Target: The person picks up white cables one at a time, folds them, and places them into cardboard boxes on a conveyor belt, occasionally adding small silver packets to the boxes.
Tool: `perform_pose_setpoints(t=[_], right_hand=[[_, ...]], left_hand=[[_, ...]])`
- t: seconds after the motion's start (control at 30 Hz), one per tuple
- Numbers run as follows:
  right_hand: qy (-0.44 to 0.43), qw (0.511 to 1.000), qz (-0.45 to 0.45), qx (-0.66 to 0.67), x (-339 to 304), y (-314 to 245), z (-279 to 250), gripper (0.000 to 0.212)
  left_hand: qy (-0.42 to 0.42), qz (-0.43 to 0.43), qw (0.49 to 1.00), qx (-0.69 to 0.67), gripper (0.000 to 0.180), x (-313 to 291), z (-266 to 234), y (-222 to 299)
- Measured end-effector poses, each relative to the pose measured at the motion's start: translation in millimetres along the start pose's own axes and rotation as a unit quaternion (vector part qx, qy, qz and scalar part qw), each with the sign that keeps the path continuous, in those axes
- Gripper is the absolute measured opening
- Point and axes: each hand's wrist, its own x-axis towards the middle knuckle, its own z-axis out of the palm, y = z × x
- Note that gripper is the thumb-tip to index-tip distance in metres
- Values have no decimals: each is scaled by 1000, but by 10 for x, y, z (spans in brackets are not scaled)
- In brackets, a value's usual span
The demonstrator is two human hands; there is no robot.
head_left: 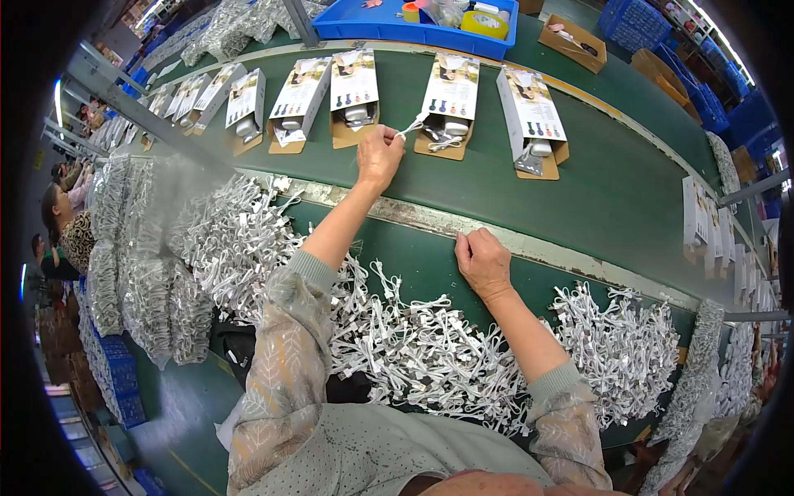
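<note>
My left hand point(380, 157) reaches over the green conveyor belt point(364, 186), its fingertips pinched on a white cable point(411, 126). The cable stretches toward the open near end of a white printed box point(452, 87), where a white device point(456, 126) and a coiled cable point(445, 142) show above the brown flap. My right hand point(484, 260) is closed by the belt's worn metal edge point(529, 246), with no object showing from its fingers. Beneath both forearms spreads a heap of short white cables point(430, 347) on the green work surface.
More opened boxes point(354, 83) line the belt to the left, and one box point(529, 107) lies to the right. Beyond the belt sits a blue tray point(413, 31) with tape rolls. Bagged cables point(145, 240) are stacked at left. A metal post point(149, 107) slants across the left.
</note>
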Motion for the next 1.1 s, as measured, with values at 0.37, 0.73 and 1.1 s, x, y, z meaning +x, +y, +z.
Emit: perform_pose_setpoints(t=[0.37, 0.73, 1.1], right_hand=[[-3, 1000, 7, -4, -1, 26, -20, 22], [-3, 1000, -1, 1, -9, 23, -4, 22], [7, 1000, -5, -8, -10, 17, 33, 22]], left_hand=[[20, -179, 954, -240, 17, -232, -389, -224], [-190, 41, 979, -64, 24, -155, -143, 66], [-313, 230, 873, 295, 10, -1354, -1111, -175]])
